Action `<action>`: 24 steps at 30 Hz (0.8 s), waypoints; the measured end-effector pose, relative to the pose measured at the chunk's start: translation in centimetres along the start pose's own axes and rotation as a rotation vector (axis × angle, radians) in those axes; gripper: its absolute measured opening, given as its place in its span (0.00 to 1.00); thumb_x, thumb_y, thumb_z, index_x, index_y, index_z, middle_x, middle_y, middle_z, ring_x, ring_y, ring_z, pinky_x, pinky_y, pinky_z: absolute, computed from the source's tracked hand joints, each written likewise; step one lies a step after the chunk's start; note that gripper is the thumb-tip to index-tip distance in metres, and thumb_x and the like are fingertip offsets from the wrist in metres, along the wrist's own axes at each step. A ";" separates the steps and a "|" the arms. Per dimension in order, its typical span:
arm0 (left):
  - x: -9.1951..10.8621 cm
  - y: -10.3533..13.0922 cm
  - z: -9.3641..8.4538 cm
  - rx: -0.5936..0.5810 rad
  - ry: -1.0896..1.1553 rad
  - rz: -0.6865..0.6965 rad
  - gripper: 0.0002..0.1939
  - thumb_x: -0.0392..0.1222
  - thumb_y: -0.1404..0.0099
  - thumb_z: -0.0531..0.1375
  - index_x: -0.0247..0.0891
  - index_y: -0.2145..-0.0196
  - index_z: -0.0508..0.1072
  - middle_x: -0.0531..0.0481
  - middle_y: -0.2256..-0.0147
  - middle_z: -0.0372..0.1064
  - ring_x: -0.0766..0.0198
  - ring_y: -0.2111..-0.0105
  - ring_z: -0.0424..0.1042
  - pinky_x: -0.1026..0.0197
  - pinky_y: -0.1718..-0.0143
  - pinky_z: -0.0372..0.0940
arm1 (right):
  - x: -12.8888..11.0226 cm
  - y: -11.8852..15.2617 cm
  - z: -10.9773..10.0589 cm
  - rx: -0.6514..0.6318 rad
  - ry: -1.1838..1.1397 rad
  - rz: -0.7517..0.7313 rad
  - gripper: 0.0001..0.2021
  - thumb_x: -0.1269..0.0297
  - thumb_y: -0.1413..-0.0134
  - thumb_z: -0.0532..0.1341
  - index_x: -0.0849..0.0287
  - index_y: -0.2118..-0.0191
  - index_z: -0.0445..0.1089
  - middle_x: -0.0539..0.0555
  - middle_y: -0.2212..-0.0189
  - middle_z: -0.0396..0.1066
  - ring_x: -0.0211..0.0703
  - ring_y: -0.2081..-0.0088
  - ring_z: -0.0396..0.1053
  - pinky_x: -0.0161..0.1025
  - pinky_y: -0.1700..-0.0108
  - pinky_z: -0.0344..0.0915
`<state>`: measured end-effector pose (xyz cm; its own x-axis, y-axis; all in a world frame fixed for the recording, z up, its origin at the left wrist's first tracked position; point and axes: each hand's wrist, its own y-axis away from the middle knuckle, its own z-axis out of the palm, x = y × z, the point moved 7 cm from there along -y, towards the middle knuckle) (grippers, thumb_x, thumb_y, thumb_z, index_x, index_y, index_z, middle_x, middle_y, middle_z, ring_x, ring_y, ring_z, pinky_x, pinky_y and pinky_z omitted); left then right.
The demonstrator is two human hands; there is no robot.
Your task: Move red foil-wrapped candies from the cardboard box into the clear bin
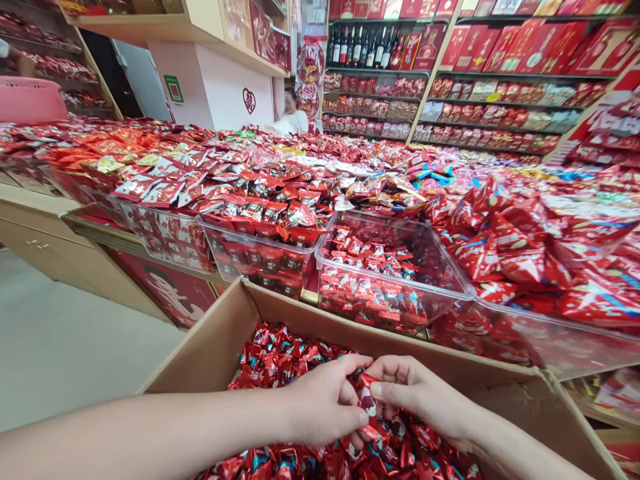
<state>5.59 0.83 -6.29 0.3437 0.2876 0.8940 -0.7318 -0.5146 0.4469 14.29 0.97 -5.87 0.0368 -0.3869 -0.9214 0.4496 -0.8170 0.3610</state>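
An open cardboard box [305, 308] in front of me holds a heap of red wrapped candies [285, 353] with blue and white markings. My left hand [325, 401] is inside the box, its fingers curled round a few of the candies. Facing it, my right hand [413, 387] pinches a red wrapped candy [369, 395] between thumb and fingers. The two hands almost meet at the fingertips. How many candies lie in the palms is hidden.
Beyond the box stands a clear plastic bin [450, 280] partly filled with red candies. Fuller bins of dark red candies [270, 213] and large red packets [520, 247] flank it. Shelves [380, 73] with bottles and red boxes line the back. Floor [75, 340] shows at left.
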 end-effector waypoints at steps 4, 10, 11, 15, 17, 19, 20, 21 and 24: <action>-0.2 0.0 -0.1 0.016 -0.057 0.029 0.33 0.32 0.50 0.52 0.39 0.47 0.44 0.57 0.77 0.62 0.69 0.78 0.66 0.69 0.78 0.56 | -0.2 -0.2 0.5 -0.042 -0.045 -0.026 0.11 0.61 0.60 0.63 0.61 0.70 0.65 0.48 0.75 0.64 0.32 0.76 0.60 0.30 0.72 0.57; -0.9 0.1 -0.8 0.034 -0.196 0.002 0.34 0.36 0.52 0.55 0.39 0.48 0.46 0.56 0.77 0.63 0.72 0.81 0.60 0.71 0.83 0.52 | -2.3 0.8 0.9 -0.018 0.295 -0.147 0.05 0.66 0.55 0.59 0.58 0.68 0.64 0.49 0.73 0.64 0.36 0.71 0.61 0.31 0.70 0.58; -1.1 0.2 -0.8 0.012 -0.220 -0.029 0.32 0.36 0.53 0.55 0.39 0.49 0.50 0.56 0.77 0.62 0.72 0.81 0.59 0.71 0.83 0.52 | -3.3 1.4 0.9 0.014 0.447 -0.179 0.05 0.66 0.53 0.58 0.57 0.67 0.65 0.49 0.72 0.65 0.37 0.71 0.61 0.32 0.69 0.59; -1.4 0.5 -0.8 -0.051 -0.361 -0.071 0.24 0.39 0.54 0.55 0.41 0.56 0.60 0.54 0.73 0.65 0.72 0.80 0.58 0.70 0.81 0.53 | -10.2 3.7 1.1 0.115 0.675 -0.350 0.09 0.62 0.50 0.56 0.52 0.61 0.64 0.52 0.67 0.66 0.42 0.67 0.64 0.35 0.67 0.63; -1.3 0.7 -0.8 -0.055 -0.425 -0.057 0.22 0.42 0.53 0.55 0.42 0.57 0.63 0.53 0.70 0.66 0.71 0.78 0.60 0.69 0.79 0.55 | -14.7 3.7 0.2 0.225 0.609 -0.470 0.11 0.60 0.51 0.57 0.54 0.61 0.64 0.54 0.68 0.67 0.42 0.69 0.65 0.35 0.70 0.64; -0.9 0.7 -0.6 -0.067 -0.492 -0.026 0.20 0.43 0.52 0.55 0.41 0.58 0.66 0.52 0.69 0.67 0.69 0.74 0.62 0.68 0.76 0.57 | -18.3 2.1 -1.8 0.386 0.567 -0.552 0.12 0.63 0.53 0.59 0.56 0.61 0.63 0.54 0.69 0.67 0.40 0.70 0.66 0.34 0.70 0.65; -0.7 0.8 -0.5 -0.081 -0.533 -0.002 0.19 0.43 0.51 0.54 0.41 0.58 0.66 0.51 0.68 0.67 0.68 0.73 0.63 0.68 0.75 0.57 | -19.4 0.7 -3.1 0.466 0.545 -0.527 0.12 0.65 0.52 0.58 0.57 0.60 0.61 0.54 0.69 0.66 0.39 0.69 0.66 0.33 0.70 0.65; -0.6 0.8 -0.4 -0.102 -0.571 0.019 0.19 0.41 0.51 0.55 0.41 0.58 0.67 0.52 0.69 0.67 0.67 0.72 0.64 0.68 0.75 0.57 | -19.9 -1.0 -4.6 0.557 0.537 -0.459 0.12 0.66 0.51 0.58 0.58 0.59 0.58 0.53 0.71 0.66 0.37 0.71 0.66 0.32 0.72 0.65; -0.4 0.9 -0.3 -0.155 -0.680 0.042 0.19 0.34 0.52 0.56 0.42 0.60 0.68 0.54 0.73 0.67 0.66 0.73 0.65 0.67 0.75 0.58 | -19.6 -6.5 -8.0 0.670 0.616 -0.238 0.10 0.70 0.51 0.58 0.63 0.62 0.57 0.50 0.78 0.63 0.32 0.78 0.62 0.29 0.79 0.63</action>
<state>4.61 0.52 -6.25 0.5682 -0.3260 0.7556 -0.8108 -0.3785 0.4464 17.78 17.25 8.73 0.5621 -0.0400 -0.8261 -0.0938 -0.9955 -0.0156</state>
